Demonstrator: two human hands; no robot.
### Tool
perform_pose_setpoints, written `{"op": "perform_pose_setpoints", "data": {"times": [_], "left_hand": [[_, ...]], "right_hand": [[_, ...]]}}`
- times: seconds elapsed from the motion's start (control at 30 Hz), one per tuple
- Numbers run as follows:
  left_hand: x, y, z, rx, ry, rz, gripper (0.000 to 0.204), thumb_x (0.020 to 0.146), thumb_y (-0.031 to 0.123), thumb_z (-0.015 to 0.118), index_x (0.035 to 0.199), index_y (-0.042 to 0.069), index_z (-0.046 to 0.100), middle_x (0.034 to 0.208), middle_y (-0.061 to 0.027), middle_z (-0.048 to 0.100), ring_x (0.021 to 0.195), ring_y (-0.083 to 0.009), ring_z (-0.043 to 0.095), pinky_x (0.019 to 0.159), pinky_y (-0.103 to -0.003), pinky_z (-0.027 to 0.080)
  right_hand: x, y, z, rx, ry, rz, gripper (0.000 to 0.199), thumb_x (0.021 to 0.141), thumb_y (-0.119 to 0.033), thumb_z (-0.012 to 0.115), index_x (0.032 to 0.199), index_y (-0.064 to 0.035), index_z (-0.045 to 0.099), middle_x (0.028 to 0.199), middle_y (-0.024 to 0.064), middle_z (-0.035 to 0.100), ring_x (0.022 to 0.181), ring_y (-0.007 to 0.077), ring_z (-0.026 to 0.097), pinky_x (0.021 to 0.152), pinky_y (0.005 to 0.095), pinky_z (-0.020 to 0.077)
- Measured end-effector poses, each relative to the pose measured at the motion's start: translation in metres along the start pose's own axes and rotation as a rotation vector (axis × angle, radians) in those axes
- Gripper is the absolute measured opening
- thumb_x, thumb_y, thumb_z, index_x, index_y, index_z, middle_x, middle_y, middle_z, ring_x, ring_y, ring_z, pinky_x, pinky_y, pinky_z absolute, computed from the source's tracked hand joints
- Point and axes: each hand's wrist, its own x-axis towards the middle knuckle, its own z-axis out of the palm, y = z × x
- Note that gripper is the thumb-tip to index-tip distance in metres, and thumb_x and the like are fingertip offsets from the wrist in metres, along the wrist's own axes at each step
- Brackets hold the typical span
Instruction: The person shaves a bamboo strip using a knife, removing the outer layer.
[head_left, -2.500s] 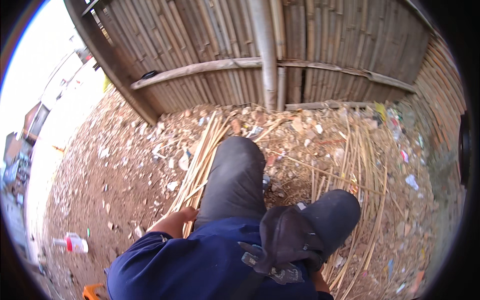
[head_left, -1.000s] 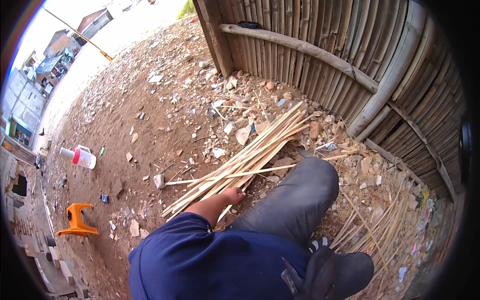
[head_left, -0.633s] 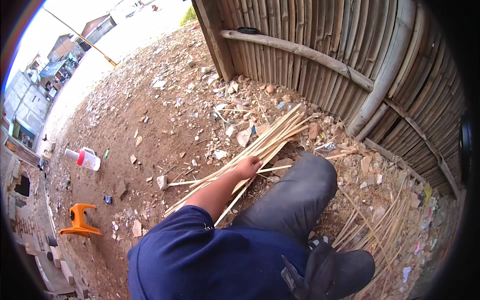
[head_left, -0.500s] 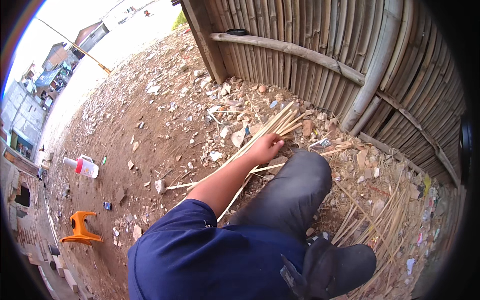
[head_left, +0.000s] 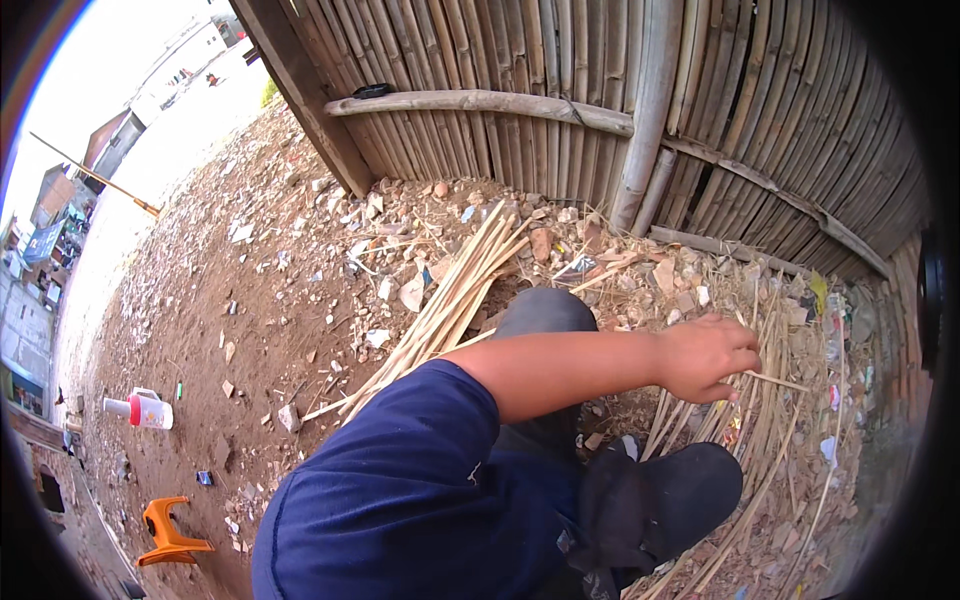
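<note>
My left hand reaches across to the right, over a loose scatter of thin pale split-bamboo strips on the ground. Its fingers are loosely bent and the thumb stands apart from them. One short strip end shows just beyond the fingertips; whether it touches them is hard to make out. Left of my knee lies a neater bundle of bamboo strips, partly covered by my forearm and sleeve. My right hand is out of sight.
A bamboo-slat wall with a wooden post rises ahead. Brick bits and stones litter the dirt along its foot. An orange stool and a white jug with a red band are on the left. My bent legs take up the middle.
My left hand has left the neat bundle and swung right, over my knee, to the scattered strips. The view has turned to the right.
</note>
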Motion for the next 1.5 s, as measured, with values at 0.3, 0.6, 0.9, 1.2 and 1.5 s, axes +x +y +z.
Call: {"op": "perform_pose_setpoints", "data": {"times": [0.3, 0.6, 0.9, 1.2, 1.5], "left_hand": [[0.04, 0.042, 0.012, 0.214, 0.118, 0.225, 0.072, 0.082, 0.041, 0.076, 0.142, 0.01, 0.05, 0.145, -0.0202, 0.045, 0.144, -0.0416, 0.034, 0.118, -0.061, 0.025], [-0.001, 0.034, -0.042, 0.504, -0.046, 0.16, 0.066, 0.09, 0.047, 0.068, 0.142, 0.01, 0.05, 0.139, -0.0143, 0.05, 0.141, -0.0319, 0.041, 0.121, -0.062, 0.02], [-0.098, 0.042, -0.124, 0.564, -0.297, -0.219, 0.034, 0.096, 0.045, 0.062, 0.087, 0.012, 0.062, 0.079, -0.0054, 0.064, 0.072, -0.0303, 0.067, 0.068, -0.045, 0.053], [-0.205, 0.082, -0.112, 0.306, -0.263, -0.937, 0.036, 0.1, 0.036, 0.06, 0.087, 0.002, 0.065, 0.074, -0.022, 0.066, 0.073, -0.0435, 0.067, 0.066, -0.052, 0.051], [-0.262, 0.11, -0.068, 0.297, -0.188, -1.137, 0.033, 0.103, 0.029, 0.055, 0.086, 0.001, 0.057, 0.072, -0.0272, 0.064, 0.073, -0.0501, 0.064, 0.065, -0.057, 0.049]], "right_hand": [[0.015, -0.104, 0.035, -0.178, -0.132, 0.118, 0.025, 0.081, -0.011, 0.072, 0.106, -0.0085, 0.07, 0.08, 0.0082, 0.06, 0.076, 0.0164, 0.051, 0.073, 0.0344, 0.0467], [0.11, -0.092, 0.097, 0.007, -0.407, -0.373, 0.038, 0.078, -0.003, 0.071, 0.115, -0.0017, 0.066, 0.103, 0.0085, 0.068, 0.097, 0.018, 0.063, 0.088, 0.033, 0.0516], [0.145, -0.167, 0.129, 0.304, -0.265, -0.461, 0.028, 0.073, -0.012, 0.085, 0.087, -0.002, 0.063, 0.076, 0.001, 0.056, 0.072, 0.0098, 0.051, 0.065, 0.0286, 0.0416], [0.135, -0.225, 0.131, 0.358, 0.106, -0.535, 0.033, 0.081, -0.019, 0.082, 0.098, 0.0016, 0.063, 0.074, 0.0075, 0.061, 0.07, 0.0147, 0.055, 0.066, 0.0347, 0.0468], [0.148, -0.375, 0.23, 0.021, -0.446, -1.0, 0.029, 0.08, -0.029, 0.076, 0.097, -0.0061, 0.067, 0.084, 0.0168, 0.07, 0.084, 0.038, 0.069, 0.074, 0.0502, 0.054]]}}
